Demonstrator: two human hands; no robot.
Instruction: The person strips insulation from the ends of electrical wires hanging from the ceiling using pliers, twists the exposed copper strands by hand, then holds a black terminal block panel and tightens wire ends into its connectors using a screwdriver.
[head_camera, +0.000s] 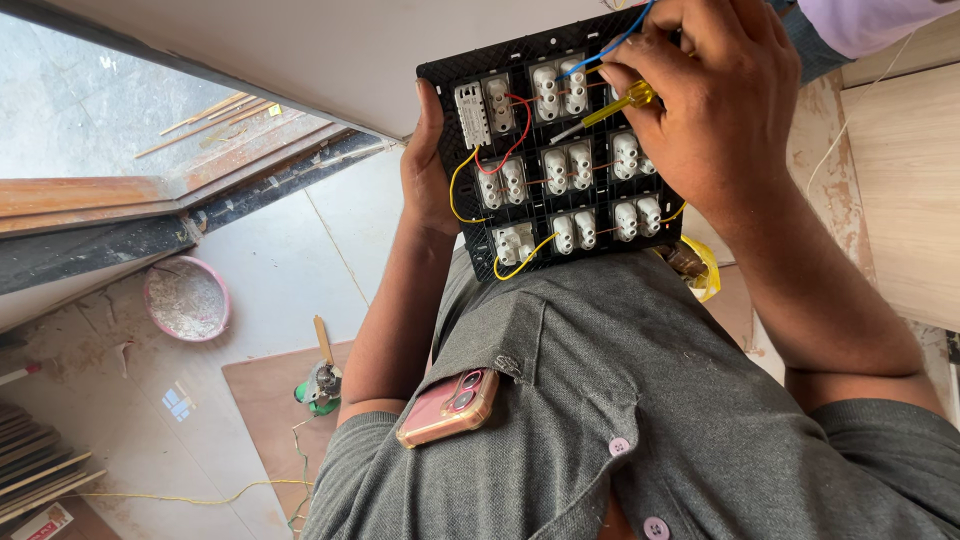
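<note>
1. Wiring step: left hand fingers wrapped round edge of black switch panel, held against chest.
2. Right hand fingers pinched on yellow screwdriver at a terminal.
3. Next likely needs steady tip seating, blue wire kept aside.

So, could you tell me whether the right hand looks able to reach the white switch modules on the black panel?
Probably yes: the right hand with its yellow screwdriver already lies over the white switch modules, nothing between.
</note>
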